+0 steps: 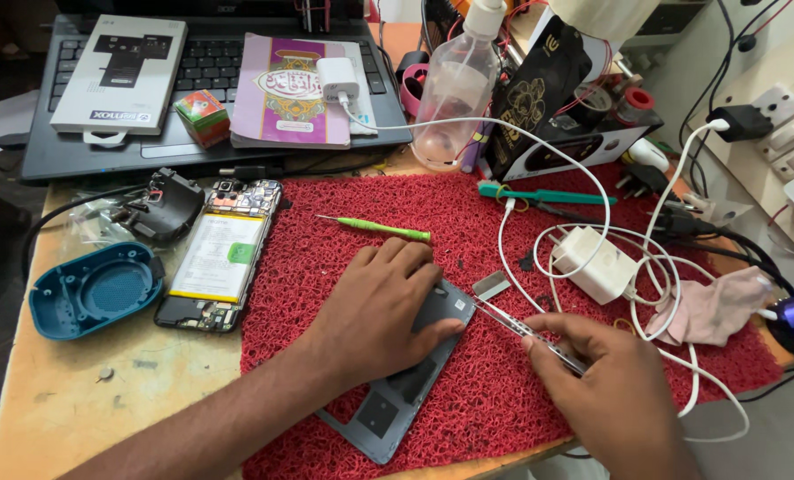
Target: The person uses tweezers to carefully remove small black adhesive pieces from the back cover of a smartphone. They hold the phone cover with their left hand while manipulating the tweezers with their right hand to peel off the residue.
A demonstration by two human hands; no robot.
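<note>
On the red mat [503, 391], my left hand [375, 311] lies flat, fingers spread, pressing the grey phone back panel [397, 391]. My right hand [614, 391] is closed around metal tweezers [517, 327], tips at the panel's edge. Behind, a white flat box [121, 76] and purple booklet [286, 89] rest on the laptop [86, 156].

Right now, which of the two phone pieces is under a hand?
The dark grey back cover on the red mat, pressed by the left hand. The opened phone lies untouched beside the mat.
</note>
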